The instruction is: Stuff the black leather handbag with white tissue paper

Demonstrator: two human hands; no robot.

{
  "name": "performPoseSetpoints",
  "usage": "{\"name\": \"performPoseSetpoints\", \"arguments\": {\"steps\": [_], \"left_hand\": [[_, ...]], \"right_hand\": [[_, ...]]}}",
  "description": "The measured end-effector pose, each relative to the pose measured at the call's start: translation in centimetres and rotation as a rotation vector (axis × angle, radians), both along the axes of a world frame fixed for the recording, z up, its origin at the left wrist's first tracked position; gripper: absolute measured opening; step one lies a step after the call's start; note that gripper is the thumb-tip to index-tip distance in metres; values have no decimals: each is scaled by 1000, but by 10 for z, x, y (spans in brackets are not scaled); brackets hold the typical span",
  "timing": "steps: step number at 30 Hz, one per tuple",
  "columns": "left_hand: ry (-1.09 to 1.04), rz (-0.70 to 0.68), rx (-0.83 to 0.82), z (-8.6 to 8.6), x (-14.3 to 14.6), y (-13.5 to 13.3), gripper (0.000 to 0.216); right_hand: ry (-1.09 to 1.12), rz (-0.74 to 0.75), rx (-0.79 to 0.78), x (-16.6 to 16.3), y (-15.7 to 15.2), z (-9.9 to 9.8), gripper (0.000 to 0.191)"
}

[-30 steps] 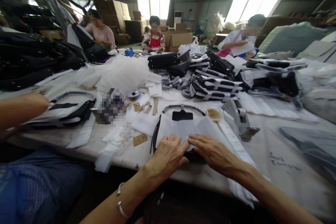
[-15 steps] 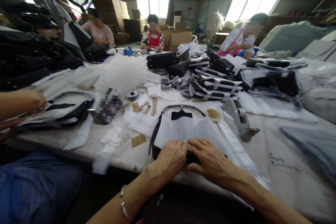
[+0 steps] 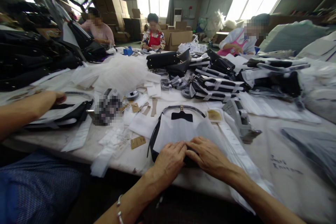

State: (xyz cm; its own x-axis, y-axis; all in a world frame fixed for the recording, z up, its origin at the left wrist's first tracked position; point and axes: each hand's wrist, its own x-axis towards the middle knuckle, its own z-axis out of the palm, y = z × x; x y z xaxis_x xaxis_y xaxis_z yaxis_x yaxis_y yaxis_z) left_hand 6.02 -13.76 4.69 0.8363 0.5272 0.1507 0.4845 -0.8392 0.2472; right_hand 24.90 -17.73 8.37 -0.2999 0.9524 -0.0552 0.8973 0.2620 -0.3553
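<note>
A black handbag point(image 3: 154, 146) lies in front of me at the table edge, its plastic-wrapped handle point(image 3: 193, 108) pointing away. A thin white sheet point(image 3: 173, 131) covers most of its front, and a black tab with a metal clasp point(image 3: 181, 115) shows above the sheet. My left hand point(image 3: 172, 154) is closed over the near edge of the sheet and bag, fingers together. Right beside it, my right hand point(image 3: 206, 154) bends its fingers over the same edge, fingertips almost touching the left hand's. What lies under both hands is hidden.
Tape dispensers stand left point(image 3: 107, 108) and right point(image 3: 237, 120) of the bag. A brown tag point(image 3: 138, 142) lies to the left. Wrapped bags point(image 3: 217, 84) are piled behind. A co-worker's arm point(image 3: 31, 108) reaches over another handbag point(image 3: 73, 113) at left. Several people work further back.
My right hand's fingers and thumb have drawn closer together on the sheet's near edge; my left hand has shifted slightly. The neighbour's hand at left has moved right over the other bag.
</note>
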Motion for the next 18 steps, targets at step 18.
{"name": "performPoseSetpoints", "arguments": {"steps": [18], "left_hand": [[171,65,-193,20,6,0,17]], "right_hand": [[-189,-3,36,-7,-7,-16,42]]}}
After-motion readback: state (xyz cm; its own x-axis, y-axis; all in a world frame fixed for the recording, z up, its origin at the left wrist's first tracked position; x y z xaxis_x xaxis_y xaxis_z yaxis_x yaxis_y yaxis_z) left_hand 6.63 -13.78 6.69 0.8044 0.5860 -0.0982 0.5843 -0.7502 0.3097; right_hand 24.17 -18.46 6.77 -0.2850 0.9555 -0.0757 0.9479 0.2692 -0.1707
